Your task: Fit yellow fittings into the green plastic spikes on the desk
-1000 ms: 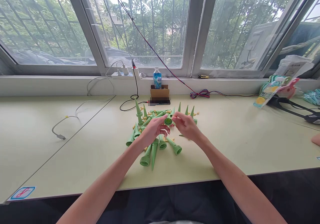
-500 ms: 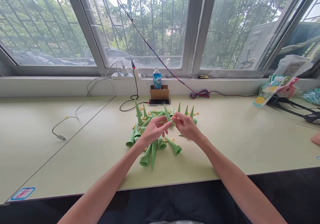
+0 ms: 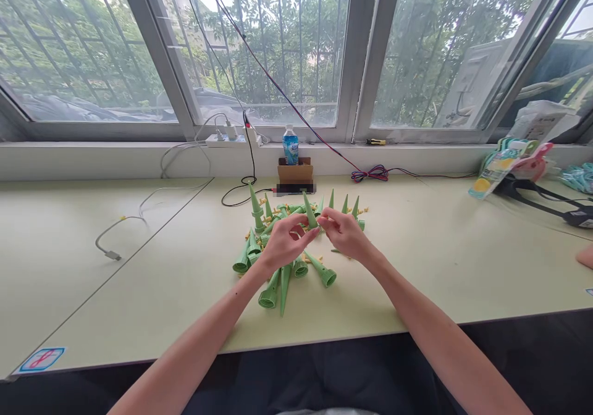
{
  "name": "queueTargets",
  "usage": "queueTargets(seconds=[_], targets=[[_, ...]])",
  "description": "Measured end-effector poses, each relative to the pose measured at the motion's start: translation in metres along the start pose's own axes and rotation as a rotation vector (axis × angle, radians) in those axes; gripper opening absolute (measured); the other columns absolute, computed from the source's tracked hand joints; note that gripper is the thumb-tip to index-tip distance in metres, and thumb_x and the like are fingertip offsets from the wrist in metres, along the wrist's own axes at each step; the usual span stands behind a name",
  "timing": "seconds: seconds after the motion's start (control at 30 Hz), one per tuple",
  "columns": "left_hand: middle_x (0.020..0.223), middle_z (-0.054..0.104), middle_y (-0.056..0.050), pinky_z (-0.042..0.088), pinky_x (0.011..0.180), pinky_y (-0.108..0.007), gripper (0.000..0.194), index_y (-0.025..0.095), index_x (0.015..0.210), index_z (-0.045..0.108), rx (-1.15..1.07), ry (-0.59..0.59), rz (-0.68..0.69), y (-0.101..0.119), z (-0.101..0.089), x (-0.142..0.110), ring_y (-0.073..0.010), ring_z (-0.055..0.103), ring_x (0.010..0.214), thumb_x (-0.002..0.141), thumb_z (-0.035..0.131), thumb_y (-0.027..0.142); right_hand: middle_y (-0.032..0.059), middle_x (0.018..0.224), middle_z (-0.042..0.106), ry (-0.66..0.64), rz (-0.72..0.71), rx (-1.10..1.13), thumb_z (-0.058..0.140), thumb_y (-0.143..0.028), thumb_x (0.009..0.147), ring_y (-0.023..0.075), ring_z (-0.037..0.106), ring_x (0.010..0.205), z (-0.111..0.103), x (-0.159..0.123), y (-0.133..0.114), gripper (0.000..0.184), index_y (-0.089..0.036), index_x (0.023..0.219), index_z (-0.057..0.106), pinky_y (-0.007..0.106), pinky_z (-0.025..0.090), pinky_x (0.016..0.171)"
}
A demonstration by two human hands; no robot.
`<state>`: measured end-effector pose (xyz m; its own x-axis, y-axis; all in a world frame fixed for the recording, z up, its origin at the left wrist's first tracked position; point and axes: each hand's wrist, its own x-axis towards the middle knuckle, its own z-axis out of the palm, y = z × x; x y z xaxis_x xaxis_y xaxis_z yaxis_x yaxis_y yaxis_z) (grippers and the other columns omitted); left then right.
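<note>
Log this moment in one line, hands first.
left hand: holding green cone, tip up | right hand: close beside it | other cones: on table

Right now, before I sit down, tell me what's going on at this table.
A person's left grip holds a green spike, point up, above the table. The right grip is close beside it with its fingers pinched together; whether they hold something small can't be made out. More green spikes lie or stand around them, with small yellow pieces among them.
</note>
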<state>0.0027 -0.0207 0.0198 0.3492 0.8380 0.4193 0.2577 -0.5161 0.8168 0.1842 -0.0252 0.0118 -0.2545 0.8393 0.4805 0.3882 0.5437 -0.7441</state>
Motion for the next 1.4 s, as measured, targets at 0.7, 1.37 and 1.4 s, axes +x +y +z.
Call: queueTargets(seconds=[0.7, 1.37, 1.4], targets=[[0.079, 0.055, -0.003, 0.049, 0.052, -0.024, 0.027, 0.018, 0.078, 0.065, 0.096, 0.019, 0.042, 0.0007, 0.0012, 0.0004, -0.0138, 0.058, 0.062, 0.078, 0.070, 0.044, -0.0059, 0.057, 0.028, -0.001, -0.003, -0.024, 0.043, -0.043, 0.096, 0.0098, 0.023, 0.052, 0.0005, -0.0001, -0.0004, 0.033, -0.021, 0.071, 0.036, 0.024, 0.022, 0.047], [0.076, 0.055, -0.001, 0.049, 0.051, -0.022, 0.026, 0.017, 0.077, 0.063, 0.203, 0.027, 0.103, -0.0017, 0.0025, 0.0006, -0.0103, 0.056, 0.060, 0.082, 0.066, 0.042, -0.0064, 0.055, 0.028, 0.011, -0.017, -0.063, 0.042, -0.041, 0.097, 0.0091, 0.024, 0.051, 0.0012, 0.0000, 0.0024, 0.034, -0.021, 0.071, 0.033, 0.023, 0.022, 0.048], [0.077, 0.055, -0.001, 0.049, 0.051, -0.021, 0.026, 0.017, 0.077, 0.063, 0.206, 0.027, 0.103, -0.0017, 0.0026, 0.0007, -0.0099, 0.056, 0.059, 0.082, 0.067, 0.042, -0.0064, 0.055, 0.028, 0.011, -0.018, -0.064, 0.041, -0.041, 0.097, 0.0091, 0.024, 0.050, 0.0012, 0.0001, 0.0028, 0.034, -0.021, 0.071, 0.033, 0.023, 0.022, 0.048]])
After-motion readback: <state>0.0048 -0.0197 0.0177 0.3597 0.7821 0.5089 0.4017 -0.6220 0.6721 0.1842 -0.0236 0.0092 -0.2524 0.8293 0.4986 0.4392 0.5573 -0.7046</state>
